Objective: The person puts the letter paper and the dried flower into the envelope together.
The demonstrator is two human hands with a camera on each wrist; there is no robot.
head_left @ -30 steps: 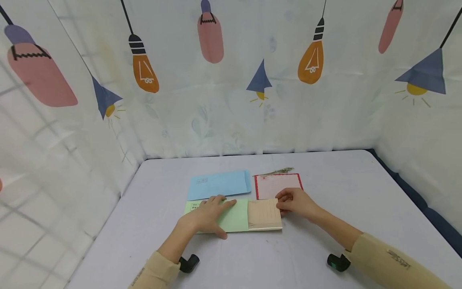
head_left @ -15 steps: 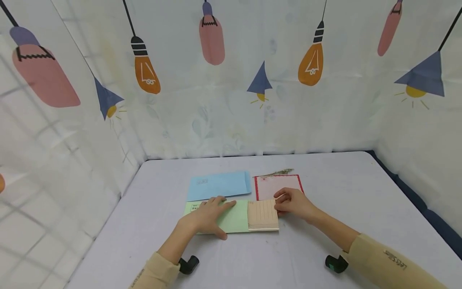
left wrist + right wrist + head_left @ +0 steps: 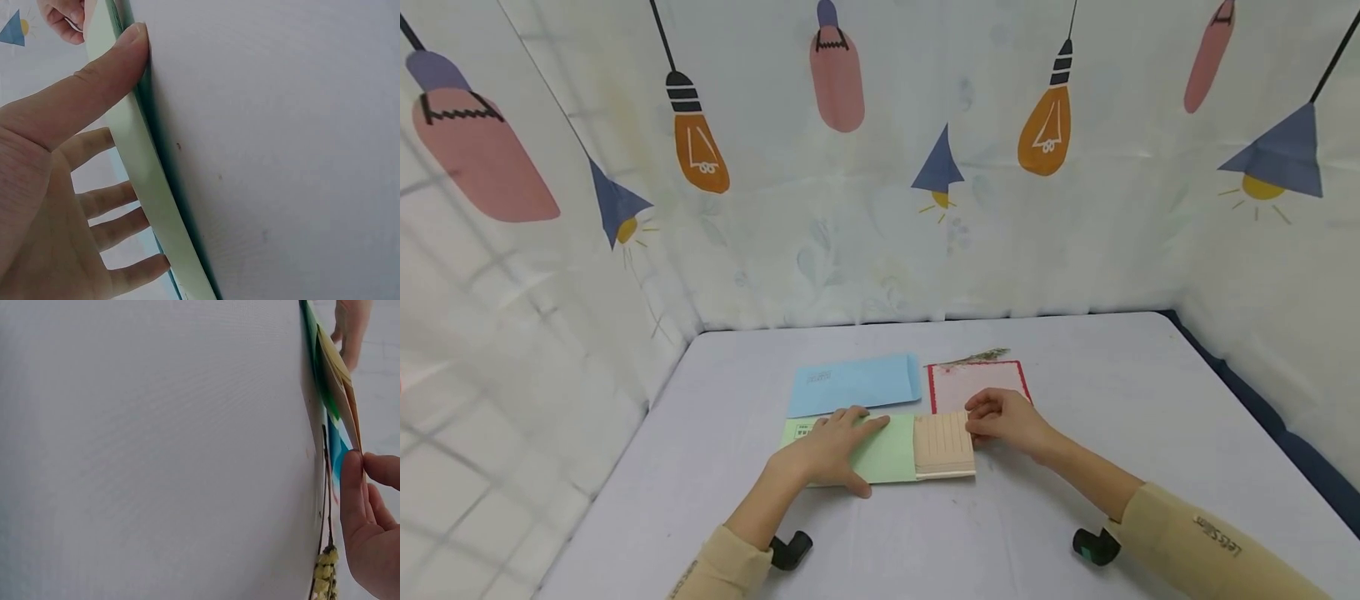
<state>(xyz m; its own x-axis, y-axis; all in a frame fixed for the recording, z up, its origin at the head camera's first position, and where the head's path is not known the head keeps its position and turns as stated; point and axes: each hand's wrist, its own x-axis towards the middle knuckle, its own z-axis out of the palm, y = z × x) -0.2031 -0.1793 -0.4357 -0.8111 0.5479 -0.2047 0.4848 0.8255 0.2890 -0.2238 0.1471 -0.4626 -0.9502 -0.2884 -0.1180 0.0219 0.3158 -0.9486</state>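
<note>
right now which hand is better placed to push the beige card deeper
Probably the right hand: it pinches the beige card by its edge; the left hand rests on the green envelope.

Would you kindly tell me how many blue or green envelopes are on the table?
2: the green envelope under the left hand, and the blue envelope just beyond it. Any lying beneath these would be hidden.

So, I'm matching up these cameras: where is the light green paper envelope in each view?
Head: the light green paper envelope lies below centre, partly under the left hand.
Left wrist: a slanting band, top left to bottom middle.
Right wrist: narrow green strip, upper right.
Shared landmark: the left hand, big in the left wrist view, small at the right wrist view's top right.
</note>
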